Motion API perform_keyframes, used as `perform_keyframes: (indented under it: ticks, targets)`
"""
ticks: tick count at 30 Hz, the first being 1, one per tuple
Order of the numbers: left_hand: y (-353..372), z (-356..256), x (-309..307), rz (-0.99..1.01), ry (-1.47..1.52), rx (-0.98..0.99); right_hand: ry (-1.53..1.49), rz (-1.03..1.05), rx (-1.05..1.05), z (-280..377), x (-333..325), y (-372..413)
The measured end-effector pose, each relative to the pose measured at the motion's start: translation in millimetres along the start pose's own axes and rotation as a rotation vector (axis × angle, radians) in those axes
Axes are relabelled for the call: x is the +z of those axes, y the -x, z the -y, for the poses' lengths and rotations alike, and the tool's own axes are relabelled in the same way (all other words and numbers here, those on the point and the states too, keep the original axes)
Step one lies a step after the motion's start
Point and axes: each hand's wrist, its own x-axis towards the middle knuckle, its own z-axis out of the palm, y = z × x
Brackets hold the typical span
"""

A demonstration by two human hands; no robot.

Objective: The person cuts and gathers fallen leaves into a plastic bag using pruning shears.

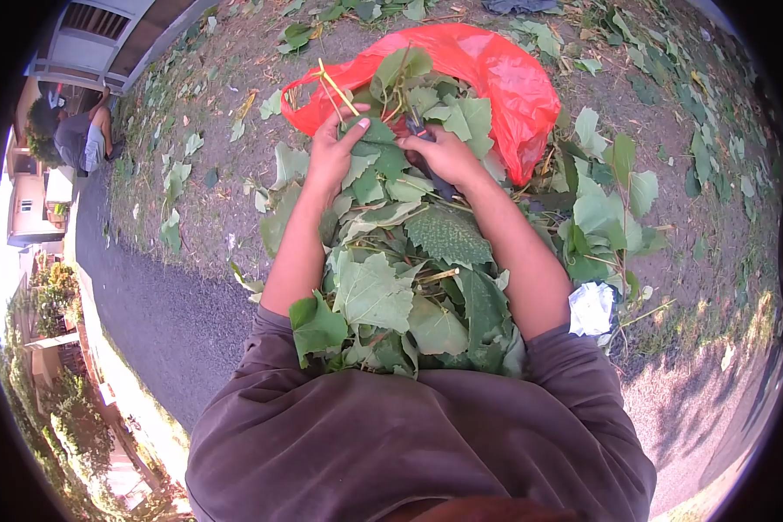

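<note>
My left hand (331,152) is closed on a leafy stem, its thumb and fingers pinching near a pale yellow-green stalk (335,89) that sticks up. In my right hand (448,158) is a pair of pruning shears (442,185) with dark handles; its upper end points at the stems between my hands. Just beyond both hands lies a red plastic bag (524,96), its mouth toward me and large green leaves (474,122) inside it. A heap of broad lobed leaves (374,291) with cut stems covers my lap, under and between my forearms.
More leafy branches (605,213) lie to my right, beside a crumpled white wrapper (592,309). Loose leaves are scattered over the dirt ground (209,113). At the far left, another person (84,137) crouches near a building, beyond a strip of grey pavement (148,304).
</note>
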Motion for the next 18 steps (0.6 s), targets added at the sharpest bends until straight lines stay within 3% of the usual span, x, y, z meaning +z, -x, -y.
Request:
perform_keyframes:
  ticks: [3, 6, 8, 13, 18]
  targets:
    - [1.9, -4.0, 3.3, -0.115, 0.039, 0.043, 0.076, 0.064, -0.002, 2.2, -2.1, 1.2]
    - [5.7, -5.8, 8.9, -0.139, -0.171, 0.133, 0.170, 0.065, 0.086, 9.6, -1.7, 8.4]
    - [0.7, 0.6, 8.0, -0.144, -0.370, 0.328, 0.173, 0.052, 0.089, 13.2, -1.2, 12.2]
    - [13.7, -18.4, 19.5, -0.106, -0.563, 0.377, 0.055, 0.033, 0.073, 2.4, -0.6, 2.6]
    - [14.0, -14.9, 20.3, -0.102, -0.604, 0.384, 0.193, -0.010, 0.140, 7.1, -1.7, 2.3]
